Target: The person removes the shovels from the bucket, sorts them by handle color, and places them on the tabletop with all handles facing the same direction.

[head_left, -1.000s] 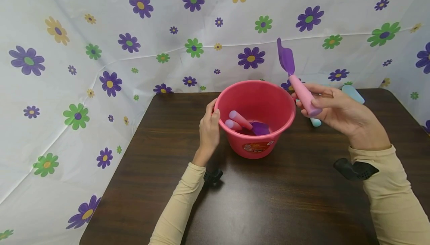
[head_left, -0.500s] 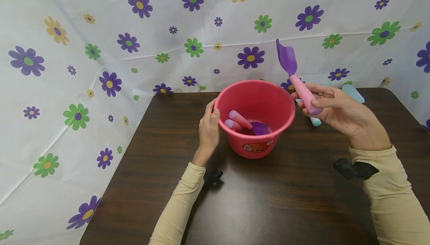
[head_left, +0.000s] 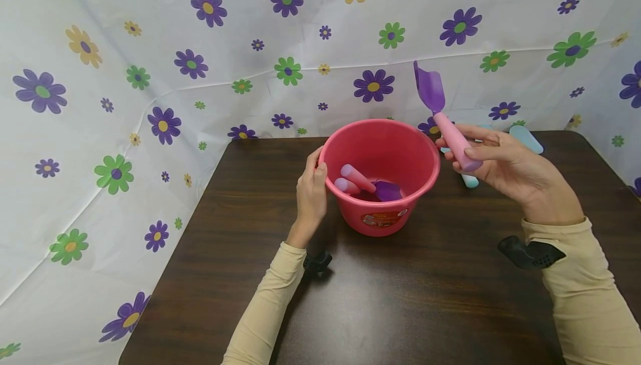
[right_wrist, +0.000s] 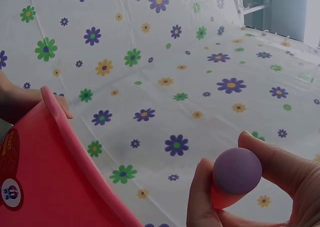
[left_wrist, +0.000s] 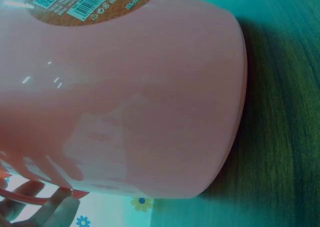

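Observation:
My right hand (head_left: 501, 162) pinches the pink handle of a toy shovel (head_left: 457, 141) between thumb and fingers, its purple blade pointing up beside the bucket's right rim. The right wrist view shows the round end of that shovel handle (right_wrist: 237, 172) between the fingertips. A pink-red bucket (head_left: 383, 220) stands upright on the table, and my left hand (head_left: 312, 192) grips its left rim. Inside the bucket lie two pink handles (head_left: 358, 178) and a purple blade (head_left: 388, 191). In the left wrist view the bucket wall (left_wrist: 150, 97) fills most of the frame.
Behind my right hand, a light blue thing with a pale handle (head_left: 469, 181) lies on the dark wooden table (head_left: 400, 298), partly hidden. A light blue flat piece (head_left: 527, 139) lies near the back right edge. A flowered sheet (head_left: 225, 42) hangs behind the table.
The shovel's blade has turned slightly in my right hand, so more of its face shows, and its tip sits a little lower. The left hand and the bucket have stayed in place.

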Available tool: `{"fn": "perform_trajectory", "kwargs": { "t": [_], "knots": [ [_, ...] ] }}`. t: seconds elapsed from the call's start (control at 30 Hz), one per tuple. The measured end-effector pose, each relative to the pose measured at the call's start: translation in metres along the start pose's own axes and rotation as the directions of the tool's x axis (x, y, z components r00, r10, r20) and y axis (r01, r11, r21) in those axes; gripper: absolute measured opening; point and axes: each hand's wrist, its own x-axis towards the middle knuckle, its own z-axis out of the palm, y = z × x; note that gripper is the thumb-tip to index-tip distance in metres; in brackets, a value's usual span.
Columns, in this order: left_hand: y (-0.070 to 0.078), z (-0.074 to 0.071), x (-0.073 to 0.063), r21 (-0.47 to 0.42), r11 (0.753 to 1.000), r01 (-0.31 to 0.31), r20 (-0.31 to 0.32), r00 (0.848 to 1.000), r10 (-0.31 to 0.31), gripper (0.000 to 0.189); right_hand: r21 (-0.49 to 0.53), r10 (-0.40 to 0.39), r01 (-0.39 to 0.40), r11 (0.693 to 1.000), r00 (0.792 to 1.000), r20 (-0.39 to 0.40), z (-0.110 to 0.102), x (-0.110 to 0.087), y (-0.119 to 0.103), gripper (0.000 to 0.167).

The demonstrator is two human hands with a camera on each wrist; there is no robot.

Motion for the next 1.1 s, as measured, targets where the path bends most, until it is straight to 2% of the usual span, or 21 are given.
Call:
{"fn": "perform_trajectory", "kwargs": {
  "t": [0.57,1.0,1.1],
  "knots": [
    [0.0016,-0.0001,-0.0004,-0.002,1.000,0.003,0.000,1.000,-0.003,0.050,0.009,0.002,-0.002,1.000,1.000,-0.016,-0.0003,-0.0014,-0.0006,0.042],
    [0.0019,-0.0002,-0.0012,-0.019,1.000,0.002,0.003,1.000,-0.002,0.050,0.030,0.002,0.000,1.000,0.998,-0.066,-0.0062,-0.0043,-0.0003,0.040],
    [0.0019,0.0000,-0.0010,-0.022,1.000,0.006,0.004,1.000,-0.005,0.050,0.006,-0.006,0.007,1.000,0.997,-0.078,-0.0087,-0.0049,0.0000,0.039]
  ]
}}
